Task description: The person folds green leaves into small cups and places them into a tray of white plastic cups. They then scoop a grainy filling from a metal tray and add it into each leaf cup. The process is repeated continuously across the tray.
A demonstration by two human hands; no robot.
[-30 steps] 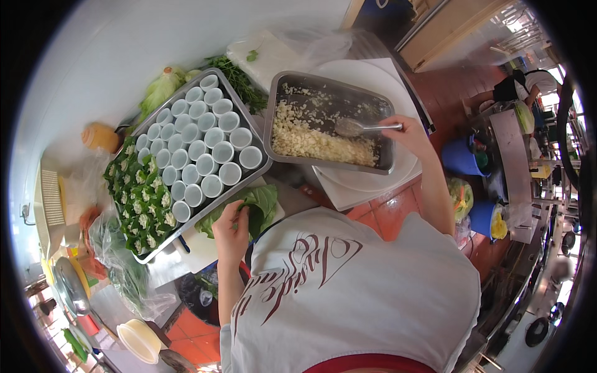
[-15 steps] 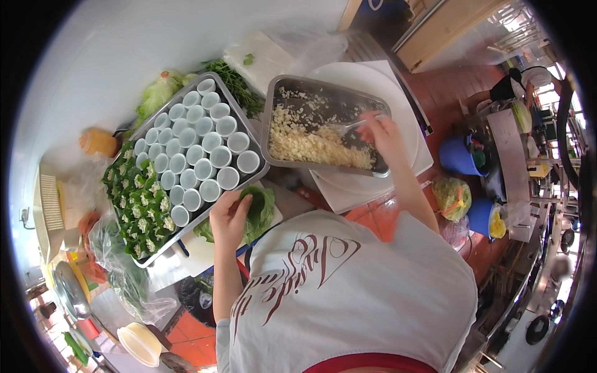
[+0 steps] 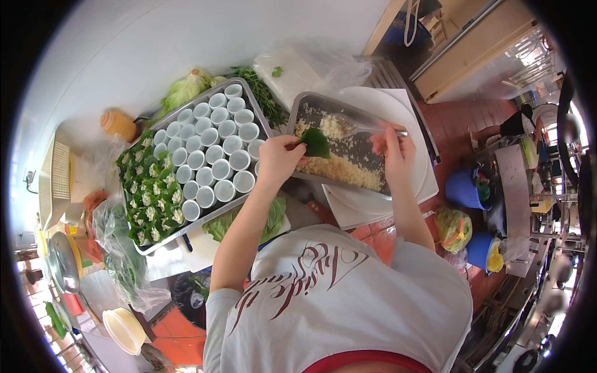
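My left hand (image 3: pixel 277 161) pinches a small dark green leaf (image 3: pixel 316 143) over the near left side of a metal pan (image 3: pixel 302 102). In my right hand (image 3: pixel 398 152) is a metal spoon (image 3: pixel 367 128), its bowl carrying a heap of chopped white food. More of that chopped food (image 3: pixel 348 172) lies along the pan's near side. Left of the pan, a metal tray (image 3: pixel 263 118) holds rows of small white cups (image 3: pixel 221 145). Several green leaf-lined portions with white filling (image 3: pixel 151 189) fill the tray's left end.
Larger green leaves (image 3: pixel 272 219) rest on a white board just below the tray. A pale green lettuce (image 3: pixel 188 90) and dark herbs (image 3: pixel 261 93) lie behind it. A white round board (image 3: pixel 407 168) supports the pan. Blue buckets (image 3: pixel 465 189) stand on the red floor; another person (image 3: pixel 519 124) is beyond.
My left hand has moved up and right from the large leaves to the pan, now with a dark leaf in it. The spoon has lifted a heap of chopped food.
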